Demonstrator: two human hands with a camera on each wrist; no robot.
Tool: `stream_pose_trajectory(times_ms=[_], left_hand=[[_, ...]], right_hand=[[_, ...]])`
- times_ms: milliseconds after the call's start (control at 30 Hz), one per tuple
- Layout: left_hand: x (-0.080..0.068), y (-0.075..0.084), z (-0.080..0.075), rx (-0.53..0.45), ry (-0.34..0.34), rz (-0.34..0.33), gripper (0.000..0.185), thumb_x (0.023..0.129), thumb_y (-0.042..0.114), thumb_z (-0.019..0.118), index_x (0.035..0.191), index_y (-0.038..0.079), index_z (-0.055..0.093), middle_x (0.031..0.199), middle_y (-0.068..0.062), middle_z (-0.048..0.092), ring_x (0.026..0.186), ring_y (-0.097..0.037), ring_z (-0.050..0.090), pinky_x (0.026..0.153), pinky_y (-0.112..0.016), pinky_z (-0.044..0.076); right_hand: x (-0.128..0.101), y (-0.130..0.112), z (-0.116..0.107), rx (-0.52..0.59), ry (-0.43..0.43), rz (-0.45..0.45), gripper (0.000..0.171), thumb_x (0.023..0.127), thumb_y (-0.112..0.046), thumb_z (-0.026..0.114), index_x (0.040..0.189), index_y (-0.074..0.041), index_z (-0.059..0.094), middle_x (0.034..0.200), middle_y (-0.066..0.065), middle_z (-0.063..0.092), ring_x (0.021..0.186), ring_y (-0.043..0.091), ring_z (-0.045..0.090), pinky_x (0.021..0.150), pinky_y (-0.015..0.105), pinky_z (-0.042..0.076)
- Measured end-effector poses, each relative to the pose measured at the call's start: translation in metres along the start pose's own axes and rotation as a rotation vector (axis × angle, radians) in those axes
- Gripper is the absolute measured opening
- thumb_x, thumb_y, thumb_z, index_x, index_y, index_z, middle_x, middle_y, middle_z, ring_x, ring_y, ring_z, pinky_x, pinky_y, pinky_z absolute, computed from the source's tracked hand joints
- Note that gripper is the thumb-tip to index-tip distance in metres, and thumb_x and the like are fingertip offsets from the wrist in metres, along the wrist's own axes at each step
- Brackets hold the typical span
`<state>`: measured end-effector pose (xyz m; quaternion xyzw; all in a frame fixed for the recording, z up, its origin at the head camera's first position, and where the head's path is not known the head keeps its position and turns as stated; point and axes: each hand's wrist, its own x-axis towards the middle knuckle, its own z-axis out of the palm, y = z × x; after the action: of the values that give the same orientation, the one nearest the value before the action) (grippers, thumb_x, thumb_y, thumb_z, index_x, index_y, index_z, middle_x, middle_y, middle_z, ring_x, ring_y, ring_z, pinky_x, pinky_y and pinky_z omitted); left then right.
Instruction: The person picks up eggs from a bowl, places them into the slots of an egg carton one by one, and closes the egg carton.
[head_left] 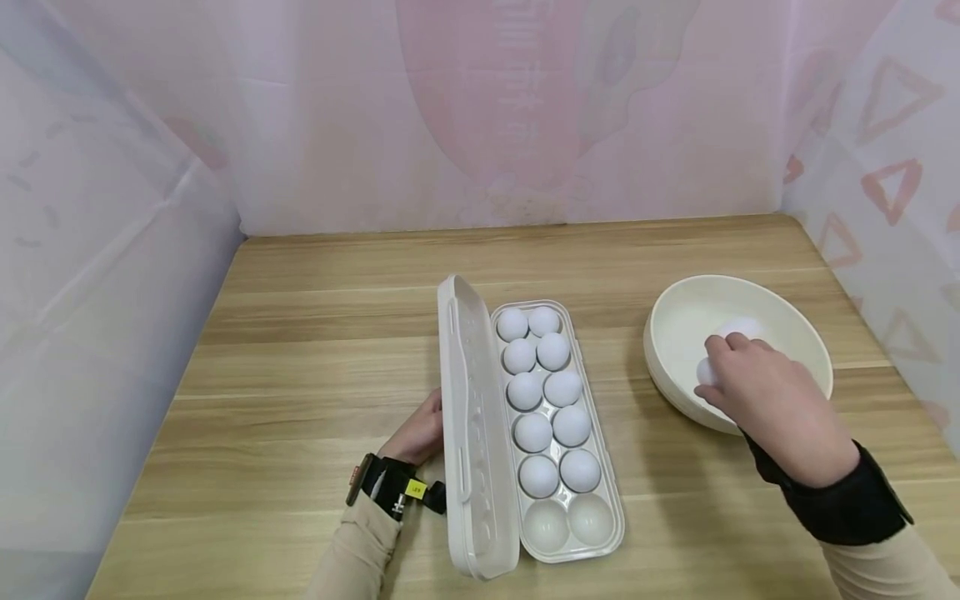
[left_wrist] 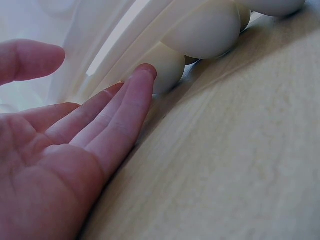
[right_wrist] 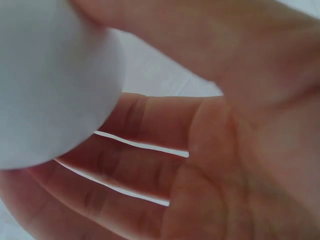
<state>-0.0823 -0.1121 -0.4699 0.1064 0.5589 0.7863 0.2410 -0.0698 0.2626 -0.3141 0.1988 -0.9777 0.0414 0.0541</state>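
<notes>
My right hand (head_left: 780, 408) grips a white egg (right_wrist: 50, 85) between thumb and curled fingers, over the cream bowl (head_left: 678, 321). Another white egg (head_left: 741, 326) shows inside the bowl, just beyond my fingers. Left of the bowl lies a long white egg carton (head_left: 611, 500), its lid (head_left: 483, 467) raised on the left side. Two rows of white eggs (head_left: 533, 432) fill most of its cups; the two nearest cups show their hollow insides. My left hand (left_wrist: 65, 165) has its fingers extended against the outside of the carton, thumb apart; in the head view the lid hides its fingertips.
Everything stands on a wood-grain table (head_left: 315, 358). Pale printed curtains (head_left: 315, 125) close off its back and both sides. The bowl stands near the right edge of the table, and bare wood separates it from the carton.
</notes>
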Motion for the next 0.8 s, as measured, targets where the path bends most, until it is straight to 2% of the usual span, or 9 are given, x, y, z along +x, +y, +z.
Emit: stream_pose_trajectory(times_ms=[100, 267, 500, 800], left_hand=[[0.0, 0.0, 0.0, -0.007, 0.004, -0.001, 0.033, 0.095, 0.0, 0.043, 0.128, 0.002, 0.044, 0.104, -0.003, 0.05, 0.099, -0.014, 0.049, 0.087, -0.028, 0.042], [0.001, 0.0, 0.001, -0.006, 0.002, 0.001, 0.025, 0.096, 0.002, 0.043, 0.119, 0.01, 0.051, 0.103, -0.002, 0.05, 0.098, -0.014, 0.049, 0.087, -0.028, 0.043], [0.001, 0.001, 0.001, 0.008, -0.006, 0.007, 0.022, 0.098, 0.003, 0.042, 0.114, 0.013, 0.054, 0.102, -0.002, 0.05, 0.098, -0.014, 0.05, 0.086, -0.028, 0.043], [0.001, 0.001, 0.0, 0.006, -0.024, 0.008, 0.019, 0.1, 0.005, 0.044, 0.108, 0.017, 0.057, 0.096, -0.001, 0.053, 0.092, -0.013, 0.052, 0.082, -0.027, 0.044]], right_hand=[[-0.001, -0.004, 0.001, 0.01, -0.008, 0.008, 0.037, 0.074, -0.008, 0.079, 0.076, -0.002, 0.043, 0.067, 0.007, 0.041, 0.055, 0.028, 0.043, 0.043, 0.044, 0.04], [-0.003, -0.009, 0.003, 0.0, 0.025, -0.018, 0.038, 0.072, -0.009, 0.081, 0.076, -0.002, 0.043, 0.067, 0.006, 0.04, 0.053, 0.027, 0.041, 0.043, 0.043, 0.039], [-0.002, -0.016, 0.004, 0.011, 0.046, -0.058, 0.038, 0.071, -0.007, 0.08, 0.076, -0.003, 0.042, 0.068, 0.006, 0.04, 0.061, 0.03, 0.044, 0.047, 0.044, 0.04], [0.001, -0.021, 0.007, 0.065, 0.009, -0.169, 0.035, 0.072, -0.005, 0.08, 0.083, -0.003, 0.046, 0.072, 0.003, 0.042, 0.062, 0.022, 0.044, 0.055, 0.036, 0.041]])
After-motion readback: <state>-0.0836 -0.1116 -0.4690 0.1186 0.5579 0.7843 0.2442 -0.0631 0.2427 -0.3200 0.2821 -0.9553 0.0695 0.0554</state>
